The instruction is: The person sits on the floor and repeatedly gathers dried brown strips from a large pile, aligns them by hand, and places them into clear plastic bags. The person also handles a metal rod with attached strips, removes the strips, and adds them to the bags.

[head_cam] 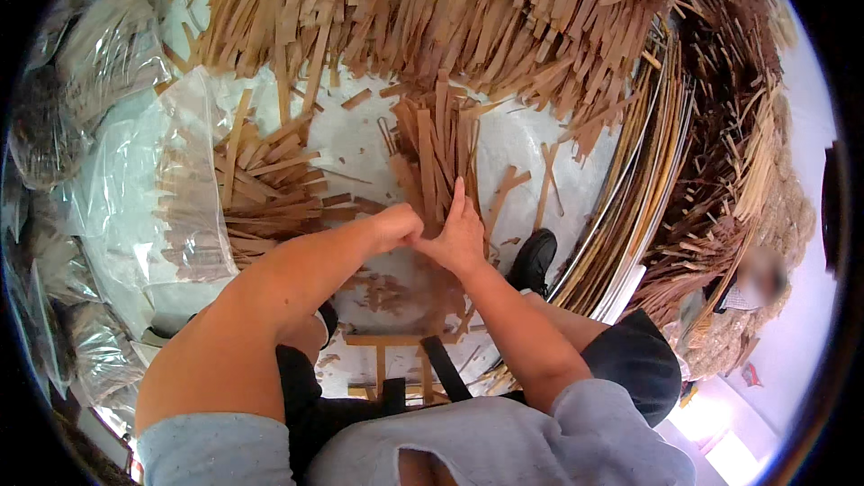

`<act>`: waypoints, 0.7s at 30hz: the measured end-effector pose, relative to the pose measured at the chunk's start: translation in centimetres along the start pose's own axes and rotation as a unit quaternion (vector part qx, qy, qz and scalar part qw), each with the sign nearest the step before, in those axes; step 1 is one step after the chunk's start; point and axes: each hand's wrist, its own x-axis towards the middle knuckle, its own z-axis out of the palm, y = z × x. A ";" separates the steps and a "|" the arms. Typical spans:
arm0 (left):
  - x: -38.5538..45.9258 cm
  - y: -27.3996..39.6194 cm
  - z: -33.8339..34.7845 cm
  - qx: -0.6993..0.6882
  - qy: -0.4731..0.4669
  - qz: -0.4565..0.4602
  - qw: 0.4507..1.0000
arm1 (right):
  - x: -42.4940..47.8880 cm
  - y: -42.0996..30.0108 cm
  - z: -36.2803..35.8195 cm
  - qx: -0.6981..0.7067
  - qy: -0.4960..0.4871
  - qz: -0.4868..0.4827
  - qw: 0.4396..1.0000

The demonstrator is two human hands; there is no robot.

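Before me an upright-looking bundle of flat brown strips [435,142] stretches away from my hands over the pale floor. My left hand [398,226], at the near end of the bundle, has its fingers curled; whether something is pinched in them cannot be made out. Against the right side of the strips lies my right hand [461,233], thumb spread towards my left hand and a finger pointing forward along them. The two hands meet or nearly meet at the thumb. The strips' lower ends are partly hidden behind my hands and forearms.
A broad layer of brown strips [432,7] spans the far side. Another pile [270,182] lies left, partly under clear plastic sheeting [196,216]. Long thin rods [621,169] curve along the right, beside dark stacked fibre bundles [729,148]. A person [749,287] is at far right. Wrapped bundles [108,61] line the left.
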 end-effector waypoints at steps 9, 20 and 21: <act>0.0 3.6 3.1 0.401 -0.029 0.039 0.915 | 2.9 3.7 -0.4 0.068 0.029 0.054 0.996; -26.5 5.2 -6.7 0.380 0.316 0.277 0.824 | 1.1 1.6 0.5 -0.027 0.085 -0.022 0.996; -26.9 3.8 -7.8 0.349 0.365 0.281 0.816 | 1.0 1.8 0.8 -0.037 0.093 -0.031 0.995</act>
